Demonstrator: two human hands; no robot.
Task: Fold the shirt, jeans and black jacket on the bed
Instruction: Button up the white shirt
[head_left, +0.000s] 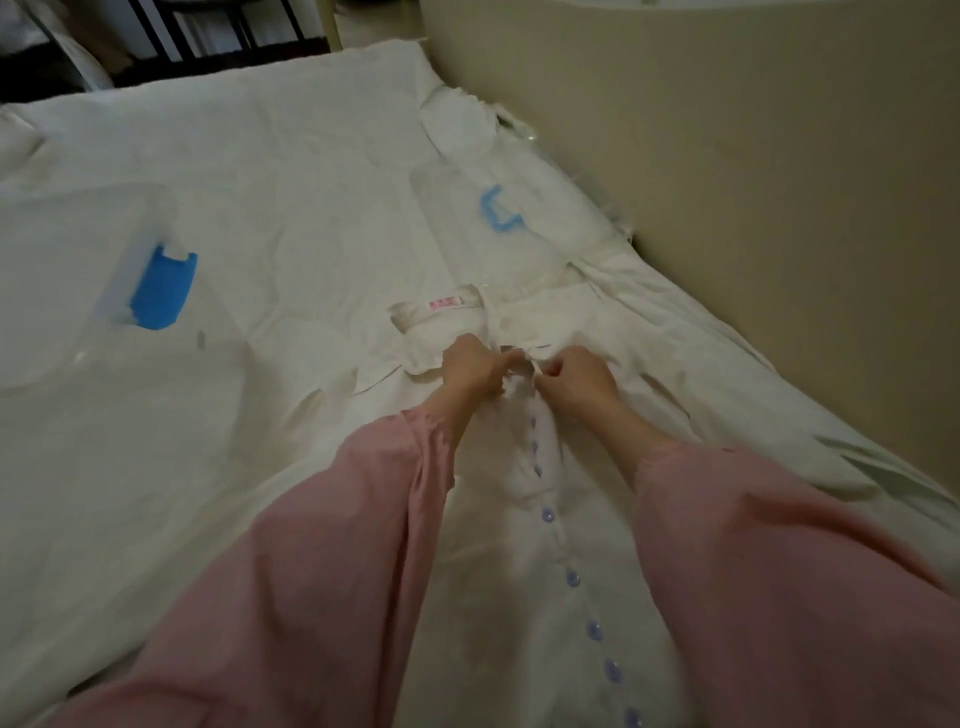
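Note:
A white shirt (524, 545) with a row of pale blue buttons lies flat, front up, on the white bed (260, 234). Its collar, with a pink label, points away from me. My left hand (470, 366) and my right hand (576, 382) meet at the top of the button placket, just below the collar. Each hand pinches the shirt fabric there with curled fingers. Pink sleeves cover both my forearms. Neither jeans nor a black jacket are in view.
A clear plastic bag with a blue patch (161, 291) lies on the bed at the left. Another white bundle with a light blue mark (498, 208) lies beyond the shirt collar. A beige wall (753, 182) runs along the bed's right side. Dark furniture stands at the far left.

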